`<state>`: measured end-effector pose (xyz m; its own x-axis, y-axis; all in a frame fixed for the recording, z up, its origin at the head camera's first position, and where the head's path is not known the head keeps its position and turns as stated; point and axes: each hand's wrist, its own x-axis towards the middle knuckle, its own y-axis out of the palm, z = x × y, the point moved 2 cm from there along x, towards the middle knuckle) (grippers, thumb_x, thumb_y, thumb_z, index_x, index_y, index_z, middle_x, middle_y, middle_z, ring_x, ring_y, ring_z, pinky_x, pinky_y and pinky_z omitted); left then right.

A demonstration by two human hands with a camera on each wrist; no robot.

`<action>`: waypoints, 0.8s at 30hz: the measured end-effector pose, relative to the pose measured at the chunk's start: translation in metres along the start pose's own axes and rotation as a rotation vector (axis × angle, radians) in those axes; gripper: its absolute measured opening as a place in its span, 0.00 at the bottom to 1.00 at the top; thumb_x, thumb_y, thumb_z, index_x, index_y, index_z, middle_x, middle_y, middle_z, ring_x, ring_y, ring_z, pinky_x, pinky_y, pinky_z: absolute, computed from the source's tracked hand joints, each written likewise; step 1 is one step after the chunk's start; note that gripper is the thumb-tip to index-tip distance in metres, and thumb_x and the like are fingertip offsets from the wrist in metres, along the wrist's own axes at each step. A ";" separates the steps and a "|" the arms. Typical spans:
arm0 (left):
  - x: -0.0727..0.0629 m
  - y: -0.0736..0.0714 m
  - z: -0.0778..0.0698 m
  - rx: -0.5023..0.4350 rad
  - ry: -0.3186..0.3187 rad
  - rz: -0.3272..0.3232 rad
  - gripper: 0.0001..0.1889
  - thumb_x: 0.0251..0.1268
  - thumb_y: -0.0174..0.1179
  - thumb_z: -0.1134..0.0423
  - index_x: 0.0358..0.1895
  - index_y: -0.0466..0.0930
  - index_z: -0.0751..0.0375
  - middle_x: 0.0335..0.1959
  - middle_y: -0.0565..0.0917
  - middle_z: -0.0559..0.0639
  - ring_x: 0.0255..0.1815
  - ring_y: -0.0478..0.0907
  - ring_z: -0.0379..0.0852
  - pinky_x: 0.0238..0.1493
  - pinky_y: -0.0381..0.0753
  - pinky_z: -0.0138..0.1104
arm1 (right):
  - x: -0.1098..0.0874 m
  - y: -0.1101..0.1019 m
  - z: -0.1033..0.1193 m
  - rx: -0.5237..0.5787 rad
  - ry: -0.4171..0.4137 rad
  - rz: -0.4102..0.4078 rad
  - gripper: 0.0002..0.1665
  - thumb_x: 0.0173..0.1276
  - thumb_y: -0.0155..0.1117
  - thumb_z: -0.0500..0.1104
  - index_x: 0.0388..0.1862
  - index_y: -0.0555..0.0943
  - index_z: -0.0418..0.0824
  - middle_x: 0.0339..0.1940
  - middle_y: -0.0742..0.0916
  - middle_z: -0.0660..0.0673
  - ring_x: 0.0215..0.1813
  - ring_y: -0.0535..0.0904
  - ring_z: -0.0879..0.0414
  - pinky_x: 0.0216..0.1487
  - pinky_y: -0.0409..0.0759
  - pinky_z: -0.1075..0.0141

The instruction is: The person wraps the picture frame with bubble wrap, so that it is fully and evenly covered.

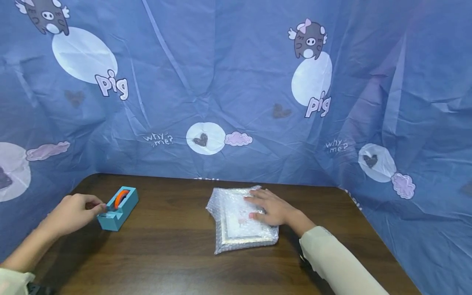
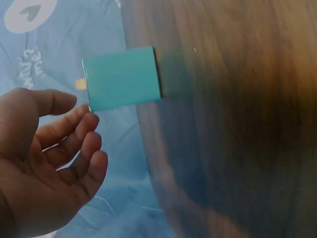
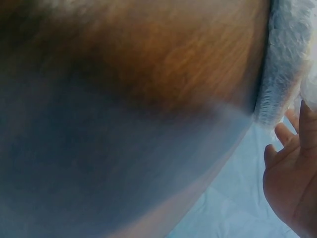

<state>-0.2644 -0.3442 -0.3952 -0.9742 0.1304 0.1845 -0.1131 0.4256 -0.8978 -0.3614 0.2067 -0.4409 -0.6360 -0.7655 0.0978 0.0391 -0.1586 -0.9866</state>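
A teal tape dispenser (image 1: 118, 209) with an orange roll core (image 1: 121, 198) stands at the left of the table. At its near cutting end, my left hand (image 1: 75, 215) pinches the tape's end between thumb and forefinger; the clear tape itself is hard to make out. The left wrist view shows the dispenser's plain teal end (image 2: 124, 79) beside my curled fingers. A flat framed item in bubble wrap (image 1: 230, 217) lies right of the table's middle. My right hand (image 1: 273, 207) rests on its right side with fingers spread. In the right wrist view the bubble wrap (image 3: 285, 64) hides part of that hand.
Both things lie on a dark brown wooden table (image 1: 166, 254) with rounded far corners. Blue cloth (image 1: 250, 90) printed with pigs, hearts and clouds hangs behind the table and along both sides. Table surface separates the dispenser from the wrapped item.
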 end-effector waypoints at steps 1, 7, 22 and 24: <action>0.001 0.000 0.002 -0.014 -0.006 0.013 0.12 0.72 0.62 0.60 0.37 0.89 0.66 0.31 0.87 0.51 0.31 0.78 0.45 0.29 0.74 0.40 | -0.001 0.000 0.000 0.000 0.002 0.001 0.36 0.78 0.54 0.59 0.79 0.68 0.45 0.79 0.67 0.35 0.80 0.58 0.35 0.78 0.50 0.39; 0.001 0.002 0.014 -0.157 -0.084 0.127 0.16 0.78 0.54 0.58 0.48 0.89 0.67 0.47 0.87 0.62 0.46 0.82 0.56 0.37 0.78 0.41 | -0.001 0.001 -0.001 -0.005 -0.012 -0.001 0.36 0.78 0.54 0.58 0.79 0.68 0.43 0.79 0.68 0.34 0.80 0.58 0.35 0.78 0.51 0.40; 0.013 0.013 0.009 -0.622 -0.372 0.313 0.14 0.73 0.59 0.58 0.42 0.90 0.65 0.15 0.61 0.40 0.14 0.57 0.37 0.17 0.63 0.32 | -0.002 -0.001 -0.001 -0.005 0.017 0.015 0.37 0.78 0.54 0.60 0.79 0.67 0.45 0.80 0.66 0.36 0.81 0.56 0.35 0.79 0.50 0.41; 0.014 0.014 0.009 -0.677 -0.409 0.323 0.13 0.73 0.57 0.59 0.39 0.89 0.62 0.16 0.65 0.38 0.14 0.56 0.36 0.17 0.62 0.31 | -0.002 -0.001 -0.001 -0.006 0.020 0.020 0.37 0.78 0.54 0.60 0.79 0.67 0.45 0.80 0.66 0.36 0.81 0.56 0.35 0.79 0.50 0.40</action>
<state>-0.2811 -0.3442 -0.4083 -0.9471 0.0598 -0.3152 0.1972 0.8835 -0.4250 -0.3615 0.2089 -0.4407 -0.6508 -0.7554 0.0759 0.0468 -0.1396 -0.9891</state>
